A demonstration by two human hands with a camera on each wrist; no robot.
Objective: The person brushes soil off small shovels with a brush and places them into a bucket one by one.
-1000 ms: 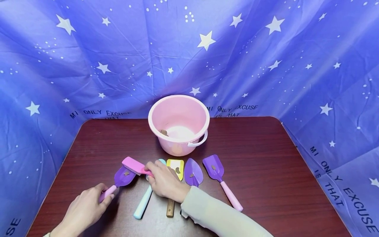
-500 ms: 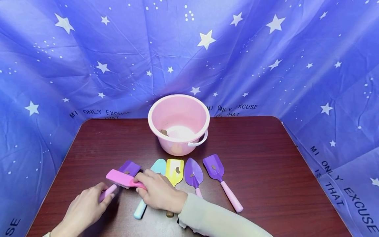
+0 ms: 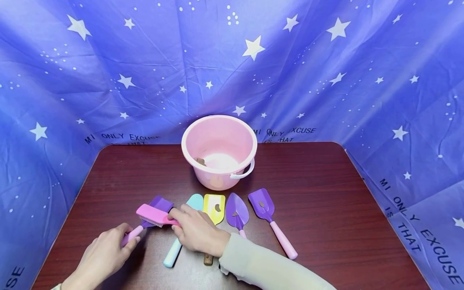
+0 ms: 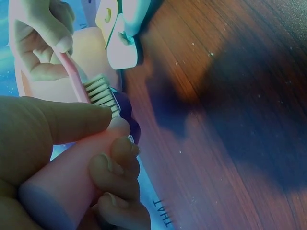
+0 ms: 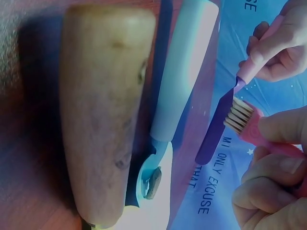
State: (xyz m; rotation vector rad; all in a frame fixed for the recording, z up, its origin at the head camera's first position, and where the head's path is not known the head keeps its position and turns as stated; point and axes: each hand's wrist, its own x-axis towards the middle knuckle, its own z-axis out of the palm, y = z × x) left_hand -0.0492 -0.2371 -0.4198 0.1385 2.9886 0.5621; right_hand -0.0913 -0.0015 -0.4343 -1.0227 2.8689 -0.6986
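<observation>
My left hand (image 3: 108, 249) grips the pink handle (image 4: 72, 177) of a purple shovel (image 3: 161, 203), its blade tilted above the table at the left. In my right hand (image 3: 199, 231) is a pink brush (image 3: 154, 214), pinched by its handle. The brush lies across the purple blade, and in the right wrist view its bristles (image 5: 238, 115) touch the blade near the handle. Under and beside my right hand lie a light blue shovel (image 3: 196, 201) and a yellow shovel (image 3: 210, 203) with a brown piece (image 3: 218, 208) on it.
A pink bucket (image 3: 219, 183) with a white handle stands behind the shovels, a brown piece (image 3: 201, 162) inside. To the right lie a pointed purple shovel (image 3: 237, 203) and a square purple one (image 3: 258, 197), each bearing a small brown piece. A starry blue cloth (image 3: 217, 60) surrounds the table.
My right hand has moved the brush down and left along the purple blade, then slightly back up. The purple blade has tilted. My left hand keeps its grip in nearly the same place.
</observation>
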